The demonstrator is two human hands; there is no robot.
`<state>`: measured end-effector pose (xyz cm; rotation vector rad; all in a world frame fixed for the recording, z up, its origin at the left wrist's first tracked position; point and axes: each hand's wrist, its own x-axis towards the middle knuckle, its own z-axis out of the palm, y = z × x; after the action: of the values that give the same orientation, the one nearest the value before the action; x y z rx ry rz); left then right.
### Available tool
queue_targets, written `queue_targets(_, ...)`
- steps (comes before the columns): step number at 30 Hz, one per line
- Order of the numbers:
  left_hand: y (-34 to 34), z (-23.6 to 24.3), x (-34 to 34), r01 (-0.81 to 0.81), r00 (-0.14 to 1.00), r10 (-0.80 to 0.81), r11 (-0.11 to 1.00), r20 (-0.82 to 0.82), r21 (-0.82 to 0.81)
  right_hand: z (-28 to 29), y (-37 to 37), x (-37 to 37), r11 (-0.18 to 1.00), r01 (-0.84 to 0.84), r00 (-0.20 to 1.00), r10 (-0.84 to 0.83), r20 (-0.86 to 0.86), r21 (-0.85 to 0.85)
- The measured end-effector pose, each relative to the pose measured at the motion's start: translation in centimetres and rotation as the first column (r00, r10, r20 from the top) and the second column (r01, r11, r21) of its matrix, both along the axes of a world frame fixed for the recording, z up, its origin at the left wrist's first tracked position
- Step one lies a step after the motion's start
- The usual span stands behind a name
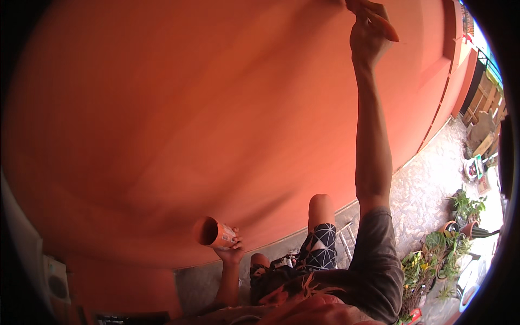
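My left hand (pixel 233 252) is wrapped round an orange paint can (pixel 226 236), low in front of the wall. The can is tilted, with its dark round mouth facing left and toward me; how much paint it holds I cannot tell. My right arm is stretched far up, and my right hand (pixel 368 40) is closed on a paintbrush (pixel 385 28) with an orange handle. The brush's head lies at the top edge of the picture and is mostly cut off. Before both hands spreads a broad orange wall (pixel 216 119), with shadows across it.
Below my knees, pale metal bars (pixel 346 238) like a ladder's show beside a grey strip of floor. Patterned paving (pixel 428 179) runs along the right, with potted plants (pixel 444 249) and wooden planks (pixel 482 103). A pale box (pixel 57 279) with a round dark part stands lower left.
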<state>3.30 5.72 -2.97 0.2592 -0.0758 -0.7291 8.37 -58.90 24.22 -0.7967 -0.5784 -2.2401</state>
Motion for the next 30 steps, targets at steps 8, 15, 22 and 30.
queue_targets(8, 1.2, -0.3, -0.7, -0.055, 0.997, 0.058, 0.995, -0.041, 0.083, -2.4, 17.1, -2.3, 0.929, 0.073, 0.560, -0.340, -0.755, -0.364)
queue_targets(15, -2.8, 3.1, -1.7, 0.018, 0.998, -0.019, 1.000, 0.058, 0.015, 0.8, 8.0, -3.4, 0.966, -0.200, 0.749, 0.257, -0.610, 0.161)
queue_targets(22, -3.6, 4.3, -2.6, -0.002, 0.998, 0.002, 1.000, 0.059, 0.003, 3.8, 8.3, -2.9, 0.853, 0.481, 0.803, -0.335, -0.493, 0.203)
queue_targets(30, -1.8, 2.1, -2.0, -0.094, 0.995, 0.095, 0.995, -0.018, 0.023, 2.2, 25.3, -1.7, 0.846, -0.177, 0.540, -0.344, -0.768, -0.504)
